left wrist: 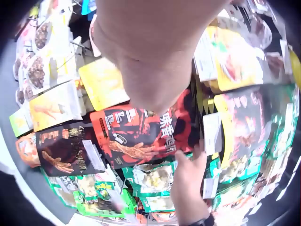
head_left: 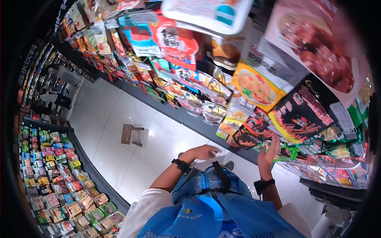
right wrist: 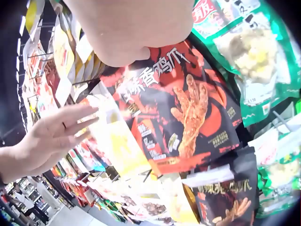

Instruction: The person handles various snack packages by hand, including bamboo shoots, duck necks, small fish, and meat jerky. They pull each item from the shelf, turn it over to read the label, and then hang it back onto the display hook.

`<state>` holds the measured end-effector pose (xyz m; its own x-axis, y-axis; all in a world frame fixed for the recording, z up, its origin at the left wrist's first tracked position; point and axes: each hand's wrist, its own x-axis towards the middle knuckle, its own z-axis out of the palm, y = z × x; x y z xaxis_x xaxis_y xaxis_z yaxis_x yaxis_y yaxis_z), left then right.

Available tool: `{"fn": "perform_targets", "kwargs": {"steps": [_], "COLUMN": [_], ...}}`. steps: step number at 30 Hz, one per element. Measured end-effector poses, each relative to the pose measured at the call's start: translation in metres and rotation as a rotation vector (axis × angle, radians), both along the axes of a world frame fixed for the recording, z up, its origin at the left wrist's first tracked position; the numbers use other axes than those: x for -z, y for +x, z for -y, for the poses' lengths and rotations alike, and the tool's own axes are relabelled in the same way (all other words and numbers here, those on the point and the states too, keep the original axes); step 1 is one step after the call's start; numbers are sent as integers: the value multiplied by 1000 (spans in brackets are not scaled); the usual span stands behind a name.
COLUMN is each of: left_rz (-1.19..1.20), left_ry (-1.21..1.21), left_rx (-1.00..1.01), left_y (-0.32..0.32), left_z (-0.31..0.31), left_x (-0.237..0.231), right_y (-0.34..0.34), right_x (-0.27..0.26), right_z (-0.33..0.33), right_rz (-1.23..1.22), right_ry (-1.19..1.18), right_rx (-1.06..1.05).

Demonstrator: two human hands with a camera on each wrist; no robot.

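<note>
A red-and-black bag with a chicken foot printed on it hangs on the shelf rack. My right hand is raised at that bag's edge, its fingers fairly straight. In the left wrist view the right hand's thumb and fingertips are right at the bag's border. My left hand is off to the left, in front of the rack and apart from the bag. Its fingers look relaxed in the right wrist view, where the left hand shows nothing in its grasp.
A black bag and a yellow bag hang close by, with green bags beside them. A small wooden stool stands on the tiled floor. Behind it, a low display holds many packets. People are far down the aisle.
</note>
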<state>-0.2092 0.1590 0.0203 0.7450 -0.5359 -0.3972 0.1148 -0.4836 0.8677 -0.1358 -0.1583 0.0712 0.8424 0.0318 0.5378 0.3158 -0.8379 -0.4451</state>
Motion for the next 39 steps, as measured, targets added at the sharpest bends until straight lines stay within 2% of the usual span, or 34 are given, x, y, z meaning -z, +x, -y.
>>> {"fn": "perform_targets", "kwargs": {"steps": [2,3,5,6,8,9,12,15,17,19,21,23,24,25,26,27,28,31,33,35,37,39], "left_rz": [-71,-105,-25,0,-67,-187,-327,-364,-294,-18,453,708,920,1027,1011,1129,1117,995,857,837,927,961], "left_ry": [135,136,153,-60,-257,-302,-260,-308,-387,-406,-229,-133,-14,44,-55,144,83,16,-186,-260,-295,-274], "left_rx": [-37,-200,-416,-602,-758,-854,-988,-1078,-1093,-1258,-1182,-1101,-1047,-1010,-980,-912,-909,-928,-935,-935,-808,-800], "left_y": [-45,-71,-119,-149,-187,-204,-230,-228,-211,-158,-80,0,35,66,89,113,132,166,172,184,187,182], "left_z": [-64,-93,-152,-179,-223,-241,-283,-314,-336,-352,-376,-384,-389,-392,-392,-399,-400,-412,-418,-427,-433,-442], "left_x": [37,44,53,83,80,77,66,54,56,29,-9,-112,-143,-170,-198,-209,-219,-214,-214,-196,-203,-208], "right_y": [-26,-33,-44,-45,-42,-40,-33,-19,-5,18,48,77,90,102,111,118,124,142,143,142,150,142], "right_x": [4,4,0,2,-13,-21,-44,-115,-141,-152,-157,-169,-177,-178,-177,-174,-168,-149,-142,-151,-142,-146], "right_z": [-29,-50,-95,-125,-187,-217,-292,-379,-417,-450,-481,-512,-524,-538,-552,-563,-573,-592,-596,-595,-594,-597], "right_rz": [-138,-278,-554,-504,-611,-666,-596,-537,-433,-288,-110,45,-59,-30,-5,17,31,-47,-47,-75,25,-79], "right_ry": [61,104,186,247,292,318,325,428,472,507,528,451,396,404,418,434,465,594,675,700,677,759], "right_rx": [-168,-253,-409,-485,-576,-620,-766,-789,-793,-788,-789,-676,-586,-528,-466,-402,-373,-290,-306,-279,-267,-266]}}
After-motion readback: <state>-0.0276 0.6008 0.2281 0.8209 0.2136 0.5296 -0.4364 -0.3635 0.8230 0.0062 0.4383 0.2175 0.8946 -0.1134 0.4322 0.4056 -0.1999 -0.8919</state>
